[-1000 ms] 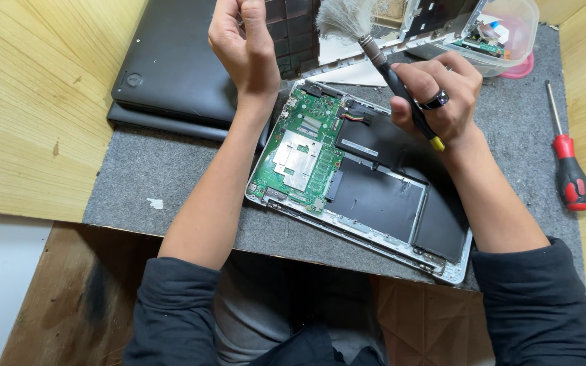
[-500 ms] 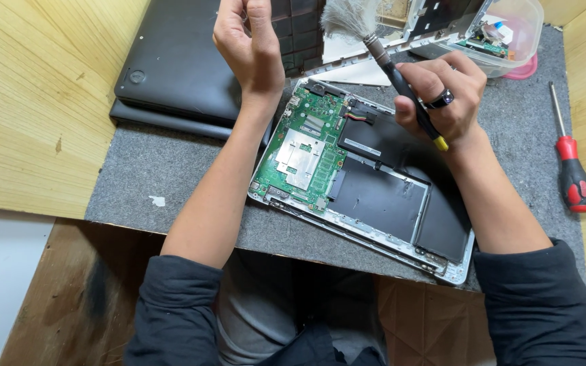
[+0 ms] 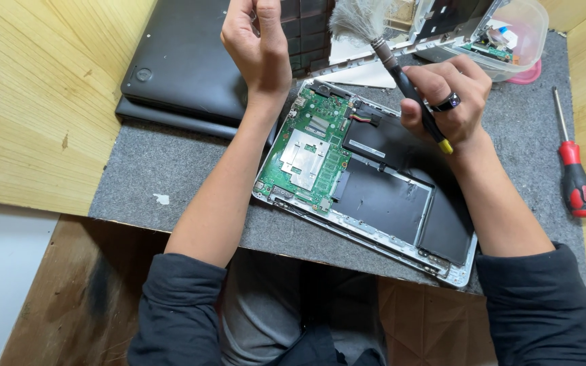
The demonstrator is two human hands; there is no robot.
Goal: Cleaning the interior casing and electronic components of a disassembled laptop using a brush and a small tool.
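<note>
**Brush over an opened laptop**

The right hand (image 3: 452,102) has its fingers closed around a black-handled brush (image 3: 401,74), whose pale bristles point to the far side, above the far edge of the opened laptop base (image 3: 374,196). The left hand (image 3: 256,44) is lifted over the far left of the base, fingers curled in; whether they pinch anything, I cannot tell. The base lies in the middle of the counter (image 3: 137,183) with its cover already off: green circuit board (image 3: 310,156) on the left, dark battery (image 3: 395,196) on the right, both in place. Brushing looks under way, not finished.

A grey felt mat covers the counter between pale wooden walls. A closed black laptop (image 3: 184,68) lies far left, a clear tub of parts (image 3: 523,34) far right, and a red-handled screwdriver (image 3: 574,176) at the right edge.
</note>
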